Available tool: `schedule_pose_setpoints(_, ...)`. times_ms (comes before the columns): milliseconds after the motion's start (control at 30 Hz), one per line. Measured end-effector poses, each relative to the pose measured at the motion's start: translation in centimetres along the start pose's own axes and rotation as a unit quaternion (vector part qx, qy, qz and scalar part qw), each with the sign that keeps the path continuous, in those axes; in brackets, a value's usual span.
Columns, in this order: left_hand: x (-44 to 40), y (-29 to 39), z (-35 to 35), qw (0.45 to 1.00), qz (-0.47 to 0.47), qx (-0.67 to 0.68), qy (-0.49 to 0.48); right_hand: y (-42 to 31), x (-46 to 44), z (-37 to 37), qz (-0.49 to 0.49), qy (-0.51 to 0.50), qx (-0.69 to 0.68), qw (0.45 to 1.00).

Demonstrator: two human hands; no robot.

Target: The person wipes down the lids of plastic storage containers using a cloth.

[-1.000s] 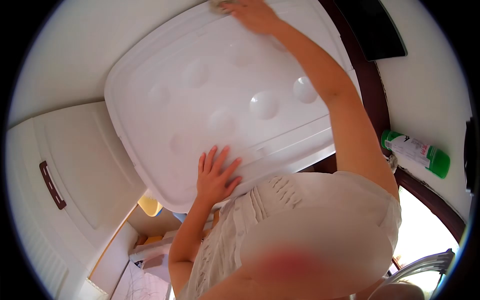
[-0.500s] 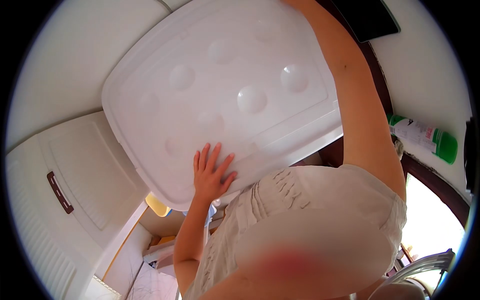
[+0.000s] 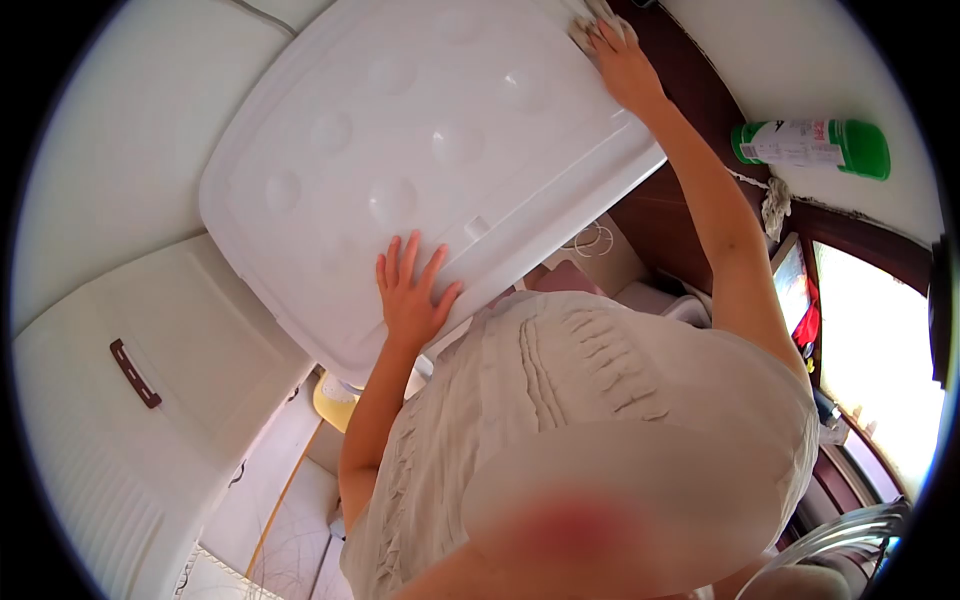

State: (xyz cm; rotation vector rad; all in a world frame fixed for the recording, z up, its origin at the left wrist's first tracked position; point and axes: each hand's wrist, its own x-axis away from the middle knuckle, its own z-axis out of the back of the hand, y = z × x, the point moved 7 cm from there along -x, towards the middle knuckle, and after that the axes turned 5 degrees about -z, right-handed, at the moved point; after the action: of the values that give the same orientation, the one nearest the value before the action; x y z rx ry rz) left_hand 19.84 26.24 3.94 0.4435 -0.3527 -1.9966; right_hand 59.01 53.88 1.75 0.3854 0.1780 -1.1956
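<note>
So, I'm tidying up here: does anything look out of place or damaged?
Perhaps the rag near the green-and-white bottle: it is bunched up, as if left there. The white panel under the left hand shows no crack or spill; its round bumps look moulded in.

- The left hand [image 3: 410,300] lies flat, back showing, fingers fanned and thumb out wide.
- The left forearm [image 3: 378,420] slants up to it from a bent elbow.
- The right arm [image 3: 712,215] reaches far up.
- The right hand [image 3: 627,70] is higher than the left.
</note>
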Motion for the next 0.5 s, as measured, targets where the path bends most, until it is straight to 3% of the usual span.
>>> schedule_pose_setpoints(67, 0.0, 0.1, 0.2, 1.0, -0.012, 0.006, 0.007, -0.3, 4.6, 2.6, -0.082, -0.068, -0.013, 0.994)
schedule_pose_setpoints(267, -0.2, 0.1, 0.0, 1.0, -0.014, -0.003, 0.016, -0.2, 12.9, 5.2, -0.127, -0.091, 0.013, 0.988)
schedule_pose_setpoints(433, -0.4, 0.1, -0.2, 1.0, -0.009, -0.022, 0.005, -0.8, 3.5, 3.2, -0.076, 0.037, 0.01, 0.996)
schedule_pose_setpoints(500, -0.2, 0.1, -0.4, 1.0, -0.005, -0.019, -0.001, -0.9, -0.8, 1.9, -0.144, -0.084, -0.019, 0.986)
